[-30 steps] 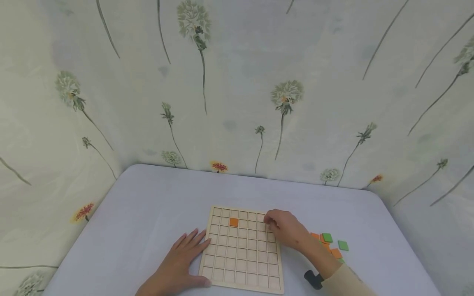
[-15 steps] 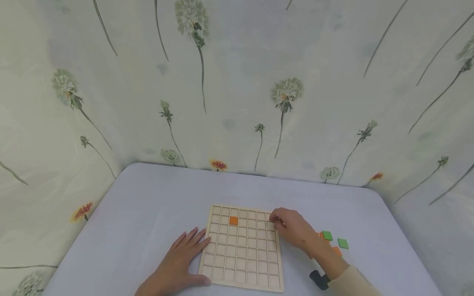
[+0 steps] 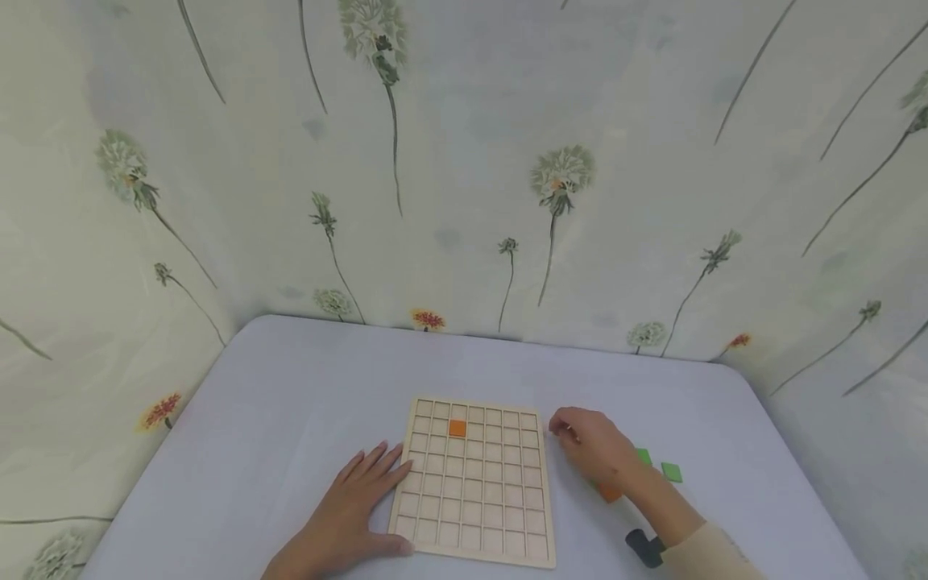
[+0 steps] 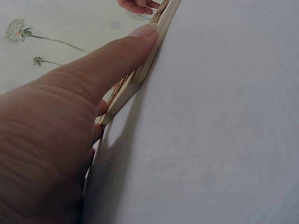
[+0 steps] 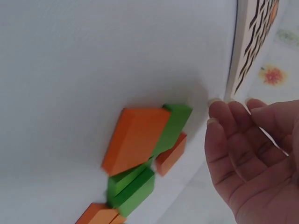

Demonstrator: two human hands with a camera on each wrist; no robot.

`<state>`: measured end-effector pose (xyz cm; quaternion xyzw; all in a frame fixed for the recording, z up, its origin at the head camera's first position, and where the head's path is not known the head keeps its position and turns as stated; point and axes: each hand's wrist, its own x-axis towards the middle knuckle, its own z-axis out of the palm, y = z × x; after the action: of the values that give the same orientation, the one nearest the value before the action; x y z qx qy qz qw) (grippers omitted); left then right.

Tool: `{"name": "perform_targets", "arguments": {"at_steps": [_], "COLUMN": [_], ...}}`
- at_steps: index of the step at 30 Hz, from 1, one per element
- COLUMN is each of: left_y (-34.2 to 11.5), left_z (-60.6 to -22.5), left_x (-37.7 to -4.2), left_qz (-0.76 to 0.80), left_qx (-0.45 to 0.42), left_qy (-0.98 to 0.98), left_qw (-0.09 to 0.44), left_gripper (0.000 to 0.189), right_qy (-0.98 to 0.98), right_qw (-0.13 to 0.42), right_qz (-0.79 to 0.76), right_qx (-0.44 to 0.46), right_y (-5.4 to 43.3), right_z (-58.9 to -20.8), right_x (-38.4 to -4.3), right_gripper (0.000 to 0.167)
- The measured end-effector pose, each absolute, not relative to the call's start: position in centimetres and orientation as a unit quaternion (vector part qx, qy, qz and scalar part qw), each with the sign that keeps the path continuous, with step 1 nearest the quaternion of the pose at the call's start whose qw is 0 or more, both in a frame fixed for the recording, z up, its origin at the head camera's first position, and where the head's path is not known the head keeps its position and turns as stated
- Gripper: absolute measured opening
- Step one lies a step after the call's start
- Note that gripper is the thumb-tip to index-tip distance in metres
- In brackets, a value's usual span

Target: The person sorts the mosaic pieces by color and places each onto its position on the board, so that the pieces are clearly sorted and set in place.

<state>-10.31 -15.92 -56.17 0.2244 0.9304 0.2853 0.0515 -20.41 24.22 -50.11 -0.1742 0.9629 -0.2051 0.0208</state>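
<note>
A pale wooden grid board lies on the table, a single orange square tile seated in a cell near its far left. My left hand rests along the board's left edge, fingers spread and thumb at the near corner. Off the board's far right side, my right hand hovers with loosely bent fingers and nothing between them. In the right wrist view, a loose pile of orange tiles and green tiles lies beside that hand. The head view shows this pile partly hidden under the right hand and forearm.
One green tile lies apart, right of the pile. A dark object shows by the right sleeve. Flower-patterned cloth hangs behind and beside the white table.
My right hand has moved off the board's far right corner, rightward toward the tile pile, and now covers more of it. My left hand stays on the board's edge.
</note>
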Motion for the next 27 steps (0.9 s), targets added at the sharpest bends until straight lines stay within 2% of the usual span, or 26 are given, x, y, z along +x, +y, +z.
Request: {"name": "perform_targets", "arguments": {"at_steps": [5, 16, 27], "left_y": [-15.8, -15.9, -15.9], "left_z": [-56.3, -56.1, -56.3], "left_x": [-10.3, -10.4, -10.4], "left_qz": [0.294, 0.295, 0.285], "left_qx": [0.222, 0.221, 0.224], "left_qy": [0.928, 0.928, 0.931], "left_qw": [0.056, 0.056, 0.050], "left_gripper": [0.111, 0.110, 0.111], "right_qy": [0.964, 0.961, 0.966], "right_qw": [0.023, 0.080, 0.073], "right_qz": [-0.199, -0.243, -0.219], "right_qx": [-0.174, -0.104, -0.114], "right_y": [25.9, 27.8, 29.3], "right_z": [-50.3, -49.6, -49.6], "right_x": [-20.6, -20.7, -20.4], "right_gripper": [0.017, 0.019, 0.016]}}
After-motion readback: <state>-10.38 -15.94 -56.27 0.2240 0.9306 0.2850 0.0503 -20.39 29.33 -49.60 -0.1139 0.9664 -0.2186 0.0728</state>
